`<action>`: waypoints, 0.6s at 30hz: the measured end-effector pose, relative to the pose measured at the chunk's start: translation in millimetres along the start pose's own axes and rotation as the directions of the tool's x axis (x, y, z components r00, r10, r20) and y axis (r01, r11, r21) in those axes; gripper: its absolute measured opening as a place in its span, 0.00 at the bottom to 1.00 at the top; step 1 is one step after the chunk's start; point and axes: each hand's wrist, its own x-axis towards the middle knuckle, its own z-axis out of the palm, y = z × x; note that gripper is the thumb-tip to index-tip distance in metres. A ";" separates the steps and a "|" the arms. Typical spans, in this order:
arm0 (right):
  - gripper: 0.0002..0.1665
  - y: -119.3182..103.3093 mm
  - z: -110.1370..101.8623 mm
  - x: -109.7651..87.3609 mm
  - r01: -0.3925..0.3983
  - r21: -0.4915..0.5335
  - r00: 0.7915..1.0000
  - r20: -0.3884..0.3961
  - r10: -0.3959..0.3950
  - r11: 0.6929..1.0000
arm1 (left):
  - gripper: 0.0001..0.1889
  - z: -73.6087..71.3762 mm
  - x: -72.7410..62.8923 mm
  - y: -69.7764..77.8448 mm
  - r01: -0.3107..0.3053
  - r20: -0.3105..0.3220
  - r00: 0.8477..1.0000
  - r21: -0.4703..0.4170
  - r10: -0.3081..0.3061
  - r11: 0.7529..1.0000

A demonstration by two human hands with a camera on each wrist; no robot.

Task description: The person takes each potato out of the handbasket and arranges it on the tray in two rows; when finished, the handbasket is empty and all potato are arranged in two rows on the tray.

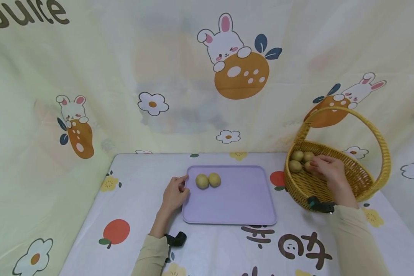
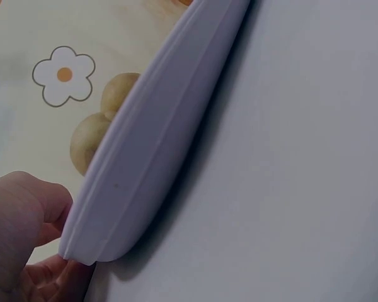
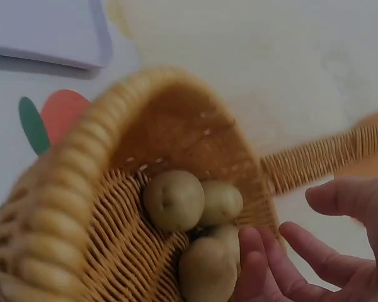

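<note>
A lavender tray (image 1: 241, 199) lies on the table, with two round yellow-brown fruits (image 1: 208, 180) side by side near its upper left corner. My left hand (image 1: 174, 194) grips the tray's left rim; in the left wrist view the thumb and curled fingers (image 2: 50, 201) meet that rim. On the right, my right hand (image 1: 327, 168) reaches into a wicker basket (image 1: 301, 189). Several more of these fruits (image 3: 174, 201) sit clustered inside the basket. In the right wrist view, the right fingers are spread beside the nearest fruit (image 3: 208, 267), the thumb apart from it.
The basket's tall arched handle (image 1: 383, 153) rises over the right forearm. A patterned cloth (image 1: 151, 130) hangs behind the table, and a printed cover (image 1: 138, 199) lies under the tray. Each wrist wears a small black camera (image 1: 176, 239).
</note>
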 end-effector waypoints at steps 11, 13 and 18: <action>0.08 1.1 -24.2 4.0 -0.138 0.152 0.973 -0.163 0.162 0.979 | 0.27 -2.0 0.7 -0.3 -0.007 -0.006 1.000 -0.003 0.007 1.000; 0.03 0.7 -26.3 4.9 -0.155 0.158 0.965 -0.186 0.183 0.975 | 0.27 -2.6 0.6 0.0 -0.008 -0.004 1.000 -0.007 0.008 1.000; 0.10 2.2 -29.6 6.1 -0.192 -0.008 0.934 -0.309 0.180 0.981 | 0.28 -3.9 0.2 0.9 0.000 0.013 1.000 -0.010 0.000 1.000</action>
